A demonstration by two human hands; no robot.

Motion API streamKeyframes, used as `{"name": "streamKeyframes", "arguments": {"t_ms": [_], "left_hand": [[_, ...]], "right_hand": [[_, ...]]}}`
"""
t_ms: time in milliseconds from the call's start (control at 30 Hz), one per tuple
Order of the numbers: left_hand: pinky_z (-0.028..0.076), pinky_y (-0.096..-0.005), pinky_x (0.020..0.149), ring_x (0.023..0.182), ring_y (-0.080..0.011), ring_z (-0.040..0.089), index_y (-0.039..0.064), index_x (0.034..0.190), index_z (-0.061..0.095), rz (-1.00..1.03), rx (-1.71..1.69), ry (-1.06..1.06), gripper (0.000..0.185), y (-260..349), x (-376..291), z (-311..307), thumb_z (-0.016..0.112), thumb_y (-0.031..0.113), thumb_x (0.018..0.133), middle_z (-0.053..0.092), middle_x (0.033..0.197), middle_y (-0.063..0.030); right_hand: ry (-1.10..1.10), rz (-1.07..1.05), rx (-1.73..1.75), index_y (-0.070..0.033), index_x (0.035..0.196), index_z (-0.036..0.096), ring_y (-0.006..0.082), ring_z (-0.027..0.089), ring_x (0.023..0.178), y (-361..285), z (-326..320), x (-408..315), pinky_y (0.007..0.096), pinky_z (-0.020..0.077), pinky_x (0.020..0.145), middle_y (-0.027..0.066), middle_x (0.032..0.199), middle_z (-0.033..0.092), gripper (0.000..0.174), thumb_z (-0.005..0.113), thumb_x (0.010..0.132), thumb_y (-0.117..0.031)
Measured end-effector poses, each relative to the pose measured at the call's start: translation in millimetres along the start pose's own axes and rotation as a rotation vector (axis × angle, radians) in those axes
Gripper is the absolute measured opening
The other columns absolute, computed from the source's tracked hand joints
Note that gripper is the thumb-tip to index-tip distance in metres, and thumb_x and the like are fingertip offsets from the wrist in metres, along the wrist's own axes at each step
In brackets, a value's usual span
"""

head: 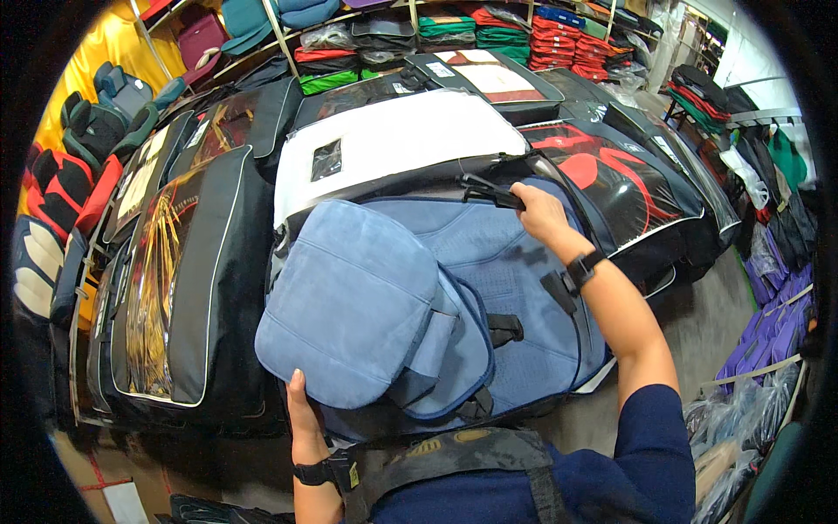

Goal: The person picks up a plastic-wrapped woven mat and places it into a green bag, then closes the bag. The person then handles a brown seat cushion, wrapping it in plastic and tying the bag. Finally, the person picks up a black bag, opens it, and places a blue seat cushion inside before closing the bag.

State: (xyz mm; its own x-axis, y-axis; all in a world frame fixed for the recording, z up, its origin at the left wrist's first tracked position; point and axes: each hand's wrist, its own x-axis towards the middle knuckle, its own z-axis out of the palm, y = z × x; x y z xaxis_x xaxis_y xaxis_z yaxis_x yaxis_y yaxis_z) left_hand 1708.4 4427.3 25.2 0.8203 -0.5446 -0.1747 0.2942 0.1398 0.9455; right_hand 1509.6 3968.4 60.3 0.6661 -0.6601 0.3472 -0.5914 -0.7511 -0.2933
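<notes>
A blue suede-like car seat cover [399, 223] lies in an open black bag [556, 173], its smaller padded piece [353, 301] stacked on the larger panel [504, 262]. My left hand [304, 409] grips the near left edge of the stack, thumb up against the padded piece; its other fingers are hidden. At the far side, my right hand [540, 213] holds a bundle of black straps [488, 193] above the larger panel. A black strap with a buckle [504, 329] sticks out beside the stack. The bag's white flap [399, 144] is folded back beyond the cover.
Packed black bags with clear windows stand to the left [222, 275] and right [609, 177]. Seat covers [72, 190] are displayed along the left. Shelves behind hold folded red covers [553, 42]. Purple covers [769, 334] and clear plastic wrap [740, 412] lie at right.
</notes>
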Motion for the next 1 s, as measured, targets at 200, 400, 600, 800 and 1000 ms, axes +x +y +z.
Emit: {"name": "streamKeyframes", "arguments": {"t_ms": [200, 400, 600, 800, 1000], "left_hand": [[0.034, -0.0425, 0.100, 0.122, -0.0310, 0.042, -0.002, 0.138, 0.030, 0.012, 0.034, 0.044, 0.089, -6, 2, -3, 0.059, 0.056, 0.077, 0.040, 0.136, -0.0165], [0.034, -0.0428, 0.101, 0.122, -0.0316, 0.042, -0.002, 0.138, 0.030, -0.033, 0.107, 0.123, 0.089, -1, -7, 2, 0.057, 0.057, 0.077, 0.040, 0.136, -0.0177], [0.034, -0.0429, 0.101, 0.122, -0.0315, 0.041, -0.002, 0.138, 0.029, -0.040, 0.079, 0.109, 0.090, 5, -6, 8, 0.057, 0.058, 0.077, 0.039, 0.136, -0.0173], [0.033, -0.0429, 0.101, 0.122, -0.0315, 0.041, -0.001, 0.138, 0.030, -0.033, 0.063, 0.050, 0.090, 14, -8, 19, 0.058, 0.058, 0.077, 0.039, 0.137, -0.0169], [0.032, -0.0383, 0.103, 0.122, -0.0273, 0.042, -0.004, 0.137, 0.032, -0.093, 0.045, 0.137, 0.085, 17, -12, 16, 0.058, 0.055, 0.080, 0.041, 0.137, -0.0144]], "right_hand": [[-0.119, -0.120, -0.326, -0.016, 0.099, 0.062, 0.0306, 0.061, 0.084, 18, 39, 66, 0.0442, 0.0451, 0.075, 0.0105, 0.087, 0.064, 0.023, 0.051, 0.080, -0.010], [0.017, -0.003, -0.484, -0.017, 0.101, 0.061, 0.0257, 0.055, 0.098, 17, 74, 91, 0.0498, 0.0349, 0.092, 0.0047, 0.096, 0.063, 0.023, 0.057, 0.079, -0.016], [0.229, 0.038, -0.450, -0.011, 0.092, 0.057, 0.0241, 0.053, 0.094, 28, 63, 74, 0.0391, 0.0449, 0.081, 0.0064, 0.096, 0.055, 0.030, 0.071, 0.072, -0.030], [0.007, -0.110, -0.303, -0.006, 0.075, 0.067, 0.0293, 0.060, 0.086, 30, 38, 58, 0.0403, 0.0484, 0.076, 0.0111, 0.082, 0.061, 0.024, 0.064, 0.079, -0.030], [-0.108, -0.109, 0.177, -0.004, 0.087, 0.066, 0.0322, 0.060, 0.084, 29, -17, -18, 0.0405, 0.0470, 0.074, 0.0147, 0.087, 0.061, 0.022, 0.060, 0.082, -0.024]]}}
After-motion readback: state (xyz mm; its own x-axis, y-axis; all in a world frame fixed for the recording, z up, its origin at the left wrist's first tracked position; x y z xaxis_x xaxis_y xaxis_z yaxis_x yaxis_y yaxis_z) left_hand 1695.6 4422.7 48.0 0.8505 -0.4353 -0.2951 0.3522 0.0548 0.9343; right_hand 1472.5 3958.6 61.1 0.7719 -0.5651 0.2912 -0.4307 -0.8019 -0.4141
